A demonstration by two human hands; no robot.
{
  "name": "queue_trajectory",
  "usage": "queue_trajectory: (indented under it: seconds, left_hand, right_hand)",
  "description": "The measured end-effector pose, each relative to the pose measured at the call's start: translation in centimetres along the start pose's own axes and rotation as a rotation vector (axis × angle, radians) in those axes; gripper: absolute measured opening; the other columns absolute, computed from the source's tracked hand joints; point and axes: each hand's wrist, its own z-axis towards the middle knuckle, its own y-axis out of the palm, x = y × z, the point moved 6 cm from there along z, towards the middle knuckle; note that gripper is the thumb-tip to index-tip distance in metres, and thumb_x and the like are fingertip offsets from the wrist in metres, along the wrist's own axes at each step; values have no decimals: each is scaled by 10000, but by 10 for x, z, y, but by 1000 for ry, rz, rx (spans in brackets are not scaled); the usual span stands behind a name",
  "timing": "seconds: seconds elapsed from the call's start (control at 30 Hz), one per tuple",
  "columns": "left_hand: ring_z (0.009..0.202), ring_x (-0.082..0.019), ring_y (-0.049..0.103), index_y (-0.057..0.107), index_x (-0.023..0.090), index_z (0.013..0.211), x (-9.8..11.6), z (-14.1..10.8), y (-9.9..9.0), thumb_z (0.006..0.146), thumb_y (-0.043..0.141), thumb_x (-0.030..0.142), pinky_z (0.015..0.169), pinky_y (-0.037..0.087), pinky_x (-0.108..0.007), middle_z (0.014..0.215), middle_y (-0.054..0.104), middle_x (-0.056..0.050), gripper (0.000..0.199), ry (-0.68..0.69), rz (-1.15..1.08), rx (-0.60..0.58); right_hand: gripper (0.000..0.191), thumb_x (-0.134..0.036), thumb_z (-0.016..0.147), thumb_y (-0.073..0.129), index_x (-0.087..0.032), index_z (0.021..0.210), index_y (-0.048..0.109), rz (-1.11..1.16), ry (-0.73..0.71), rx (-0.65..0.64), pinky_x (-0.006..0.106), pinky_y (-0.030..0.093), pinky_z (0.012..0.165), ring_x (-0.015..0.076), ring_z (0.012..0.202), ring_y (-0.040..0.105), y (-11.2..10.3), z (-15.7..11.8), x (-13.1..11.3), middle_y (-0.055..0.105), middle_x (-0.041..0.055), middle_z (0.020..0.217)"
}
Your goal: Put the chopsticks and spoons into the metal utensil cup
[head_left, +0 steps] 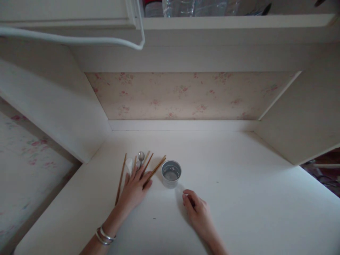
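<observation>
Chopsticks (148,169) are lying fanned out on the white desk (252,198), a little left of its middle, their tips pointing away from the person toward the floral back panel (186,95). One further stick (120,179) is lying apart at the far left of the group, running nearly straight along the desk. A metal spoon (141,156) is resting among the sticks with its bowl at the far end, and a small white piece (129,164) — possibly a 2nd spoon, though the dim view is making that hard to tell — is lying just beside it.

The left hand (135,189) is lying flat and open over the near ends of the sticks, fingers spread and pressing down on them, gripping nothing; the thumb is touching the rightmost pair. 2 bangles (104,236) are sitting on that wrist.

Just to the right of the sticks a small grey perforated cup (171,173) is standing upright — close to them but not touching.

The right hand (198,209) is resting on the desk near the cup and a little closer to the person, its fingers curled loosely inward and holding nothing, clear of the cup.

A white cable (79,39) is looping across the shelf edge above.
</observation>
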Motion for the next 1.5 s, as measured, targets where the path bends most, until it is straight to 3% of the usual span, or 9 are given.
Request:
queue_trajectory:
  seconds: [0.17,0.53,0.73,1.0,1.2,1.5]
  left_hand:
    - [1409,-358,248,549,388,1290,-1,-1,-5,948,377,450,1067,253,-643,1523,344,-17,388,-14,21,43]
    - [1372,-358,326,609,316,1231,-30,2,0,911,441,464,1084,277,-597,1441,464,-59,390,-15,26,153]
    - [1392,-349,297,631,320,1203,-31,4,0,935,388,451,1078,284,-614,1499,387,-21,385,-16,-7,144]
    - [1370,-315,353,644,348,1190,-30,8,4,943,417,328,1062,346,-562,1459,448,-13,336,27,-91,119]
    - [1349,-306,386,637,379,1197,-34,7,10,932,448,334,1069,325,-571,1412,503,-24,328,43,-105,117]
    - [1374,-320,335,670,407,1132,-35,7,8,918,479,320,1067,293,-622,1450,448,-17,300,51,-180,90]
  right_hand:
    - [347,-454,942,404,-207,1009,639,-21,-2,-4,238,453,600,175,655,649,-1,0,-2,704,38,747]
    - [352,-454,947,395,-207,1000,640,-40,-1,-8,244,463,602,185,669,658,-1,2,-6,713,46,761]
    - [342,-446,946,402,-213,988,649,-81,8,-6,240,473,625,182,706,668,0,2,-9,722,44,801]
    - [340,-425,941,406,-212,979,669,-145,-15,26,241,458,600,173,666,649,1,3,-11,717,37,769]
    - [341,-429,938,399,-222,969,669,-182,-6,15,246,443,578,174,636,645,3,4,-11,720,32,760]
    - [344,-433,945,387,-224,971,659,-200,-4,1,260,441,614,185,684,656,6,5,-10,721,41,802]
